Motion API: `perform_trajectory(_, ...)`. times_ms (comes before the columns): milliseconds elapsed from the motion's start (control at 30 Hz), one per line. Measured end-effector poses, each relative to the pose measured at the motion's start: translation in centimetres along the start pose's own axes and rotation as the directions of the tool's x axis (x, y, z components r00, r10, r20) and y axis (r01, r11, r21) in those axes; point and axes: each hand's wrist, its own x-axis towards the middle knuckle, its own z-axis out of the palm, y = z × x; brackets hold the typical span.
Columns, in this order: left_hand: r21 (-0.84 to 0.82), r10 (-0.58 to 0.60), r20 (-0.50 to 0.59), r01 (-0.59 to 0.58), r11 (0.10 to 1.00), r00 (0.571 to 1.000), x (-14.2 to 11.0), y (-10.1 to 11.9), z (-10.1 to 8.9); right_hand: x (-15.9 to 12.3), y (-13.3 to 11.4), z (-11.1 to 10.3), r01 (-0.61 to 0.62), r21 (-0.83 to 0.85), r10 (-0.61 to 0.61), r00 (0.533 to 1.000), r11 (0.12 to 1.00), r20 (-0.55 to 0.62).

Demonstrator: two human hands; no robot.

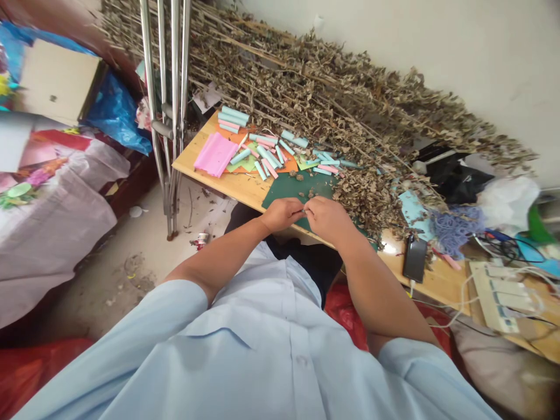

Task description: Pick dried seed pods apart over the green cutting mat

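At the front edge of the wooden table [245,189], my left hand [283,213] and my right hand [327,218] meet with fingertips pinched together. Something small sits between them, too hidden to name. Just beyond lies a green mat [284,189] with brown crumbs on it. A heap of crumbled dry leaves [365,195] rests close to my right hand. Behind the mat, several light blue paper rolls [268,155] and pink paper rolls [270,168] are scattered over orange and green paper. A stack of pink paper [215,154] lies to their left.
Long dried leafy stalks [306,87] cover the back of the table. Metal crutches [175,116] stand at the left. A black phone [415,258] on a cable, a power strip [494,297] and purple yarn [457,227] lie at the right.
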Motion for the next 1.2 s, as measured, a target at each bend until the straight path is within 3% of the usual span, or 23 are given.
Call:
perform_trajectory(167, 0.004, -0.009, -0.016, 0.009, 1.000, 1.000, 0.0, -0.3, 0.2, 0.5, -0.7, -0.3, -0.017, -0.093, 0.021, 0.999, 0.995, 0.045)
perform_trajectory(400, -0.006, 0.010, -0.022, -0.010, 1.000, 1.000, -0.1, -0.4, 0.3, -0.1, 0.0, -0.4, 0.025, 0.133, -0.021, 0.999, 0.991, -0.029)
perform_trajectory(567, 0.019, 0.001, -0.019, 0.000, 1.000, 1.000, -0.1, -0.7, 0.6, -0.6, -0.1, 0.3, -0.020, 0.093, 0.025, 0.998, 0.996, -0.052)
perform_trajectory(767, -0.014, 0.002, -0.030, -0.002, 1.000, 1.000, -0.1, -0.6, 0.5, -0.6, 0.1, 1.2, 0.015, 0.044, -0.013, 0.999, 0.999, -0.053)
perform_trajectory(1200, 0.049, 0.008, -0.016, -0.008, 0.999, 1.000, 0.0, -0.5, 0.4, -0.4, 0.2, 0.8, -0.025, 0.166, 0.049, 0.989, 0.986, -0.141)
